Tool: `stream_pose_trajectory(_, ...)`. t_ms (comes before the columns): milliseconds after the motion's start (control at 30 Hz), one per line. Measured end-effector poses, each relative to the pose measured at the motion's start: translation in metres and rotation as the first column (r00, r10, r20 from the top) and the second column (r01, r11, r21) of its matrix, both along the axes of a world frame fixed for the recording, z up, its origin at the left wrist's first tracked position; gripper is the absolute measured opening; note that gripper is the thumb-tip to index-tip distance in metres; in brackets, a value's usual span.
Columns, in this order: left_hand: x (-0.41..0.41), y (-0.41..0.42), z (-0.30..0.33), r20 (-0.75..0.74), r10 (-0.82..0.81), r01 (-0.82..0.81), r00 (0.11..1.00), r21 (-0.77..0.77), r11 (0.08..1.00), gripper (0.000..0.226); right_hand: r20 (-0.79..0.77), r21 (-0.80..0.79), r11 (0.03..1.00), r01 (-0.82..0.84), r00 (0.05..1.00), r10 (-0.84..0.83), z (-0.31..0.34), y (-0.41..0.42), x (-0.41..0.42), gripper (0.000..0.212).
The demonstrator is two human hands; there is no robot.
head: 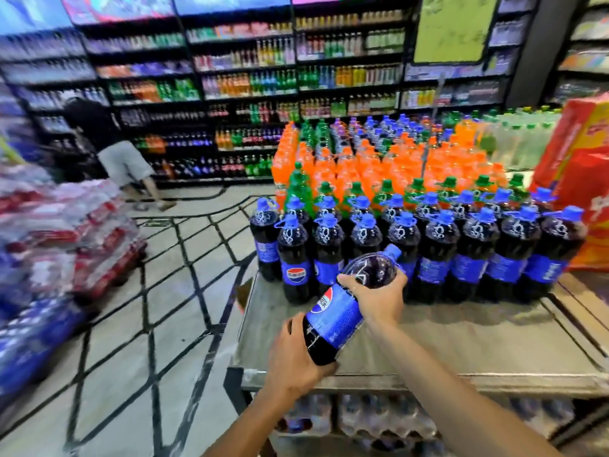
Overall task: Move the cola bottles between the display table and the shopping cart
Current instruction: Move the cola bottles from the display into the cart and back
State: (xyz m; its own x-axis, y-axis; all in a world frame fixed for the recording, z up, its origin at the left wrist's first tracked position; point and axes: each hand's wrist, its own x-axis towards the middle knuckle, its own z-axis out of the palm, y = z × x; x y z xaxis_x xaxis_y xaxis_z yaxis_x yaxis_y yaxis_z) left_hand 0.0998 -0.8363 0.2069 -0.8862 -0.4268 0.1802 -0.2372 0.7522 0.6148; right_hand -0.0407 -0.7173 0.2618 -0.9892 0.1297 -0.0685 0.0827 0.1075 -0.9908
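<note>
Currently, the head view, the only one supplied, shows one cola bottle [342,305] held tilted in both hands above the bare front strip of the display table [461,344], cap pointing away toward the stock, base toward the person. The left hand [296,354] cups the base with fingers curled under it; the right hand [379,298] wraps the shoulder just above the blue label. Both hands are closed on this bottle; it touches neither the tabletop nor the other bottles, as far as the frame shows. Behind it, two rows of cola bottles [461,245] stand upright and close together across the table, with green bottles [298,189] and orange bottles [362,166] further back. A red pack [580,179] stands at the right edge. Shrink-wrapped packs [362,420] lie under the table. A black wire grid [184,258] at left is probably the cart's basket seen from above; blur prevents certainty, and no bottle is visible in it. A person [112,150] stands at the far shelves [250,80]. Progress assessment: one bottle is in transit; its direction cannot be determined from this frame. Judging by the full rows, most of the transfer remains.
</note>
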Motion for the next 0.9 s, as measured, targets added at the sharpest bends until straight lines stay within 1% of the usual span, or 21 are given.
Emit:
stream_pose_trajectory(167,0.014,-0.049,0.000,0.019,0.168,-0.169,0.986,0.050,0.984,0.103,-0.060,0.054,0.992,-0.112,0.992,0.115,0.010,-0.072,0.007,0.122)
stream_pose_trajectory(233,0.014,-0.075,-0.003,-0.015,0.192,-0.191,0.981,0.079,0.978,0.102,-0.090,0.073,0.987,-0.142,0.985,0.148,0.015,-0.105,0.008,0.121)
stream_pose_trajectory(300,0.009,-0.106,-0.007,-0.070,0.193,-0.186,0.979,0.100,0.977,0.101,-0.109,0.091,0.982,-0.168,0.978,0.177,0.018,-0.137,0.007,0.119)
stream_pose_trajectory(400,-0.003,-0.150,-0.013,-0.106,0.185,-0.170,0.977,0.133,0.976,0.107,-0.149,0.134,0.974,-0.185,0.967,0.205,0.026,-0.179,0.004,0.120)
stream_pose_trajectory(500,-0.020,-0.185,-0.020,-0.127,0.178,-0.156,0.976,0.170,0.973,0.113,-0.195,0.219,0.958,-0.186,0.953,0.230,0.032,-0.219,0.000,0.118)
stream_pose_trajectory(600,-0.039,-0.212,-0.028,-0.154,0.185,-0.153,0.971,0.201,0.968,0.107,-0.243,0.330,0.930,-0.164,0.937,0.252,0.033,-0.254,-0.005,0.124)
stream_pose_trajectory(733,-0.067,-0.239,-0.038,-0.172,0.185,-0.137,0.968,0.260,0.956,0.095,-0.236,0.437,0.878,-0.196,0.917,0.322,0.037,-0.283,-0.018,0.133)
stream_pose_trajectory(833,-0.084,-0.250,-0.042,-0.182,0.179,-0.114,0.967,0.319,0.941,0.091,-0.199,0.512,0.828,-0.227,0.907,0.372,0.041,-0.297,-0.033,0.130)
stream_pose_trajectory(900,-0.096,-0.256,-0.047,-0.180,0.180,-0.103,0.967,0.373,0.922,0.090,-0.166,0.575,0.775,-0.264,0.889,0.426,0.043,-0.302,-0.046,0.128)
